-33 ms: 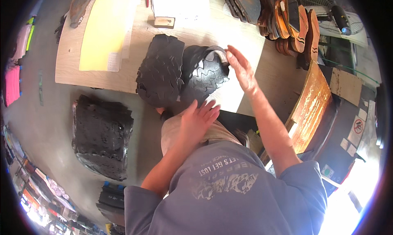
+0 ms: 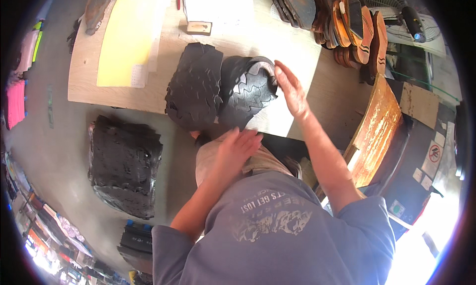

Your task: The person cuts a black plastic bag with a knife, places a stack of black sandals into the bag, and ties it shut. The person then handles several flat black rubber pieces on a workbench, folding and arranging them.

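A stack of black rubber sheets with jagged tread-like patterns (image 2: 193, 86) lies at the table's near edge. Right beside it, another black patterned rubber sheet (image 2: 253, 94) is bent, its far end curling up. My right hand (image 2: 292, 90) is at the right side of that curled end, fingers stretched out; whether they touch the rubber I cannot tell. Just below the sheet's near end is my left hand (image 2: 240, 146), fingers extended, close to my lap and grasping nothing visible.
The pale wooden table (image 2: 148, 97) bears a yellow sheet (image 2: 119, 42) and a white box (image 2: 199, 28). Shoe-sole-shaped pieces (image 2: 342, 27) are heaped at the far right, near a fan (image 2: 411, 22). More black rubber sheets (image 2: 124, 168) are stacked lower left. A worn board (image 2: 375, 131) leans at right.
My left hand has shifted slightly down, its fingers closer together. My right hand has dropped a little beside the curled end. The rubber sheets stay nearly in place.
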A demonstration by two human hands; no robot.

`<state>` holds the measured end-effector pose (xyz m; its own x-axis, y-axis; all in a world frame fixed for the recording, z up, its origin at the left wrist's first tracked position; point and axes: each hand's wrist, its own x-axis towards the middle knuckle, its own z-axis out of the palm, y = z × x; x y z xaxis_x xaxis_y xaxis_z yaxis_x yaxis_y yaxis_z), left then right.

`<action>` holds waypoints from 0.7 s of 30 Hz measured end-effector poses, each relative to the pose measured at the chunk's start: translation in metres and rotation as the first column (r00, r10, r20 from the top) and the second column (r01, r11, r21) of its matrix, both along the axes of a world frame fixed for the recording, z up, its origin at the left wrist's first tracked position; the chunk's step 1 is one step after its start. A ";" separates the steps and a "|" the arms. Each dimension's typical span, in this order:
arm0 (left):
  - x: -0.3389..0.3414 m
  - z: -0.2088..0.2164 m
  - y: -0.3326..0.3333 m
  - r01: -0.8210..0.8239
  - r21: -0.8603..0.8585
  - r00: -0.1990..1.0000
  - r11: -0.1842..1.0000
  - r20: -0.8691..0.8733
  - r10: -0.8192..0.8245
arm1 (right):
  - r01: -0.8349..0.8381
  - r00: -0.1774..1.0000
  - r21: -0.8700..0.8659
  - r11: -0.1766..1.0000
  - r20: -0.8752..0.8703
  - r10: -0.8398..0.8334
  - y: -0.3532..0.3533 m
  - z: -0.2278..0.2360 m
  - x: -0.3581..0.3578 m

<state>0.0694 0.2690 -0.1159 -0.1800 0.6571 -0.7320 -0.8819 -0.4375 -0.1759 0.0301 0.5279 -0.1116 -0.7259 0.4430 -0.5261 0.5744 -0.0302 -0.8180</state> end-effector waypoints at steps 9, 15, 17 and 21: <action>-0.103 0.033 -0.081 -0.565 -0.719 0.297 0.404 -0.634 -0.714 | 0.196 0.974 -0.094 0.976 -0.095 -0.204 -0.056 -0.034 0.001; -0.138 0.019 -0.043 -0.395 -0.723 0.114 0.567 -0.651 -0.751 | 0.002 0.999 0.094 0.996 -0.053 0.003 -0.050 -0.016 -0.013; -0.137 0.017 -0.041 -0.373 -0.702 0.103 0.607 -0.681 -0.725 | -0.073 0.996 0.183 0.980 -0.027 0.079 -0.048 -0.020 -0.019; -0.136 0.017 -0.044 -0.343 -0.692 0.114 0.635 -0.702 -0.703 | -0.131 0.987 0.163 0.978 -0.067 0.144 -0.043 -0.023 -0.027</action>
<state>-0.0669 0.2253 -0.0991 -0.9285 0.3098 -0.2047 -0.1146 0.2854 0.9515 0.0031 0.4848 -0.1346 -0.8216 0.4091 -0.3969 0.4983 0.1775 -0.8486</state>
